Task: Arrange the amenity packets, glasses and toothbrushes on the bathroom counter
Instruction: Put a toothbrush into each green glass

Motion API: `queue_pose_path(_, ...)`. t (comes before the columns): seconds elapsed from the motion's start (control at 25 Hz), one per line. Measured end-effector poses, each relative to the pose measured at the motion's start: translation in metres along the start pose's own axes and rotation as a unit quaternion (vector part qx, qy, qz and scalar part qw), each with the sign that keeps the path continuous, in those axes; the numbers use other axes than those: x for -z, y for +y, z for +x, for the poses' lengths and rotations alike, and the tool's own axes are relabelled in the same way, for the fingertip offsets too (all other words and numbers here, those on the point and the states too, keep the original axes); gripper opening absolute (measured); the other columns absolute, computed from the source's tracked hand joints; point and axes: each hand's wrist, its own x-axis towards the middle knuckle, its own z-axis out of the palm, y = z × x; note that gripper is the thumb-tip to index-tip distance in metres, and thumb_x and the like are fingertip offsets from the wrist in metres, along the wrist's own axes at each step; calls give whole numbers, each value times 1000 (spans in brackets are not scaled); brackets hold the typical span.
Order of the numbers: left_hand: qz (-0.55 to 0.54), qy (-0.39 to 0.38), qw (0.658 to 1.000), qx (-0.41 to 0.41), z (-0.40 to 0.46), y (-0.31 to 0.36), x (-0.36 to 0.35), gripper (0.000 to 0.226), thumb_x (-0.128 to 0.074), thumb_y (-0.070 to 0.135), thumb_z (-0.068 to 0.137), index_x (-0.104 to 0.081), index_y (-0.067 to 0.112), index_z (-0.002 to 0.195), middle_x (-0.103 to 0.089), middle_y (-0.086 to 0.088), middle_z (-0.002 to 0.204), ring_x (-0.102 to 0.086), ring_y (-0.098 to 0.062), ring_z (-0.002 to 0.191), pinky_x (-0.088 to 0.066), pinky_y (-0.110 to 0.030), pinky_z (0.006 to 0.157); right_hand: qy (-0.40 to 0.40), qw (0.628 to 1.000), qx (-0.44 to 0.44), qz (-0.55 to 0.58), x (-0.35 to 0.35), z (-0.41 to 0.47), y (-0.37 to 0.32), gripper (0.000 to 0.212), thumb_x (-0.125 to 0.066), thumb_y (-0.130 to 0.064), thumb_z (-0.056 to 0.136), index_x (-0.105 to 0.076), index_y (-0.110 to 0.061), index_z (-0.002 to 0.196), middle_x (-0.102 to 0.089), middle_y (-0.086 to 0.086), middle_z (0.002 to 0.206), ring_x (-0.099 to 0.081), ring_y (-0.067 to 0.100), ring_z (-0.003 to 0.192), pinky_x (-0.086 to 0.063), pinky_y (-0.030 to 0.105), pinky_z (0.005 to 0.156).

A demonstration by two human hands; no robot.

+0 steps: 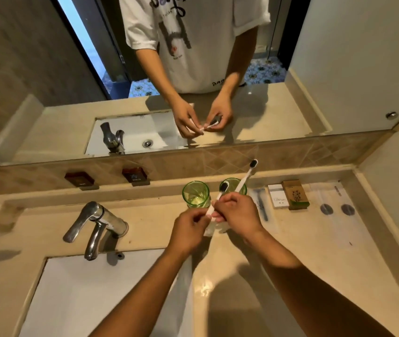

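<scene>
Two green glasses stand side by side at the back of the beige counter (315, 259): the left glass (196, 193) and the right glass (233, 185). Just in front of them, my left hand (188, 229) pinches the lower end of a white toothbrush (217, 197) whose dark bristle head is over the right glass. My right hand (238, 211) holds a second white toothbrush (247, 175), its dark head pointing up and right. To the right lie a razor packet (261, 205), a white packet (276, 196) and a brown box (295, 194).
A chrome tap (96, 224) stands left of my hands above the white sink basin (91, 295). Clear wrappers with round dark items (337, 209) lie at the far right by the wall. A mirror (72, 57) rises behind the counter's raised ledge.
</scene>
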Motion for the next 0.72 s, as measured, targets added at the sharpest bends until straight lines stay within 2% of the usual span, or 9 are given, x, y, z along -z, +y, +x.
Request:
queue_pose_path(0.08, 5, 0, 1000, -28, 29, 14, 21, 18, -63, 9, 93, -78, 14, 102, -77, -3, 96, -70, -17, 91, -54, -35, 85, 17, 999, 15, 41, -12, 20, -20, 8, -72, -8, 90, -69, 0, 89, -77, 22, 81, -75, 21, 65, -64, 32, 64)
queue_pose_path(0.24, -11, -24, 999, -41, 75, 29, 40, 20, -63, 6, 93, -76, 13, 107, -77, 0, 96, -69, -13, 90, -54, -31, 83, 43, 995, 26, 81, -21, 50, -34, 6, -73, -8, 89, -70, -4, 93, -78, 18, 81, -75, 25, 71, -63, 40, 78)
queue_pose_path(0.36, -3, -42, 999, -28, 101, 27, 42, 15, -67, 8, 92, -75, 12, 103, -71, 7, 82, -61, 4, 67, -48, -17, 64, 65, 994, 25, 80, -22, 66, -33, 8, -73, -6, 88, -69, -4, 95, -78, 20, 85, -75, 24, 69, -63, 37, 74)
queue_pose_path(0.44, -7, -63, 998, -20, 112, 23, 40, 13, -68, 8, 91, -75, 10, 102, -70, 4, 80, -58, 5, 61, -44, -13, 59, 76, 994, 29, 74, -21, 72, -31, 6, -72, -4, 88, -68, -4, 93, -77, 23, 87, -74, 22, 67, -63, 34, 70)
queue_pose_path(0.52, -1, -78, 997, -14, 120, 17, 39, 13, -69, 10, 91, -75, 11, 102, -72, 1, 85, -62, -1, 70, -48, -17, 65, 85, 994, 33, 53, -22, 78, -25, 5, -72, -4, 87, -68, -7, 88, -77, 22, 84, -75, 26, 69, -63, 44, 77)
queue_pose_path(0.6, 13, -94, 995, -15, 126, 10, 38, 13, -69, 11, 91, -75, 13, 101, -73, 3, 85, -63, 0, 73, -49, -16, 68, 92, 995, 33, 22, -24, 83, -18, 6, -73, -8, 86, -68, -11, 85, -77, 16, 79, -77, 30, 74, -62, 52, 84)
queue_pose_path(0.68, 22, -105, 994, -22, 133, 3, 37, 13, -69, 10, 91, -76, 12, 101, -73, 5, 85, -63, 6, 73, -50, -12, 70, 94, 995, 28, 1, -26, 88, -12, 6, -74, -13, 86, -68, -14, 83, -78, 10, 75, -78, 28, 74, -62, 53, 84)
queue_pose_path(0.72, 27, -104, 994, -23, 135, 0, 36, 13, -69, 9, 91, -75, 13, 101, -74, 4, 87, -65, 4, 77, -52, -14, 75, 94, 995, 24, -3, -28, 90, -10, 6, -74, -16, 86, -69, -14, 83, -78, 8, 74, -78, 26, 74, -62, 52, 84)
